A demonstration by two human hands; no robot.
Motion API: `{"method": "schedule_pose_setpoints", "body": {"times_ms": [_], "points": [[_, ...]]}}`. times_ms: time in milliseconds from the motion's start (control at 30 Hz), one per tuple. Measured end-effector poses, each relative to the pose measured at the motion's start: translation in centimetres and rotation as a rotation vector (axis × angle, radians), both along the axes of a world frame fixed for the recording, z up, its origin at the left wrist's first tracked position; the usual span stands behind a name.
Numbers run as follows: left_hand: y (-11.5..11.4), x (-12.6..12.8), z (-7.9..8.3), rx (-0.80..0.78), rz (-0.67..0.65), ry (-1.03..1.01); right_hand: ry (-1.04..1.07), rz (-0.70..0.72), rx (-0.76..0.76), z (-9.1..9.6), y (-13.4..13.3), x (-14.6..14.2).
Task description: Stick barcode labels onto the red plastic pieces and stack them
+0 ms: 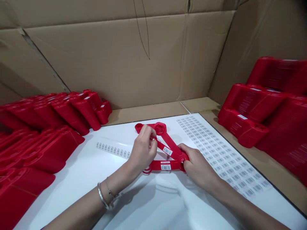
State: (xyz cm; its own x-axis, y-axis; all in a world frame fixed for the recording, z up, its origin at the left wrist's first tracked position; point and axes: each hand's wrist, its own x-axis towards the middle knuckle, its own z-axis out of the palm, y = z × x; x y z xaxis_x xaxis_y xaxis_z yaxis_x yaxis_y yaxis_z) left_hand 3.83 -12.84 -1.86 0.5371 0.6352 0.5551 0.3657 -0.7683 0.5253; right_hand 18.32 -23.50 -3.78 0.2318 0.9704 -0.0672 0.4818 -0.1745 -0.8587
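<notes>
Several flat red plastic pieces with ring-shaped ends fan out from my right hand (198, 163), which is closed round their bunched ends. My left hand (144, 147) pinches the far end of the middle red piece (160, 146), which bears a white barcode label (167, 150). Below it, the lower red piece (155, 165) also carries a barcode label. The upper red piece (170, 140) slants away to a round end, where another piece runs left behind my left hand. My fingers hide part of the pieces.
Clear sheets of barcode labels lie on the white table (79, 182): a large sheet (211, 143) at right, a narrow strip (112, 148) at left. Stacked red pieces (59, 153) line the left side; more stacks (251, 105) stand right. Cardboard walls (120, 57) enclose the back and right.
</notes>
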Motion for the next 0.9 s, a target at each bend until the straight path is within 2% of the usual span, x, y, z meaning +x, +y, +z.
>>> {"method": "schedule_pose_setpoints", "body": {"times_ms": [167,267,400,533,767,900], "points": [[-0.5,0.0,0.7,0.089,0.001,0.278,-0.015,-0.009,-0.002,0.1,-0.1,0.1],[-0.9,0.0,1.1,0.042,-0.138,0.499,-0.058,-0.021,-0.011,0.1,-0.1,0.2],[-1.1,0.0,1.1,-0.043,-0.346,0.628,-0.095,0.001,-0.047,0.2,-0.2,0.1],[-0.9,0.1,0.7,-0.126,-0.412,0.631,-0.108,0.017,-0.073,0.3,-0.4,-0.1],[-1.1,0.2,0.1,-0.231,-0.362,0.479,-0.091,0.006,-0.073,0.3,-0.1,0.0],[-1.0,0.2,-0.2,-0.216,-0.355,0.486,-0.107,0.011,-0.089,0.3,0.0,0.0]]}}
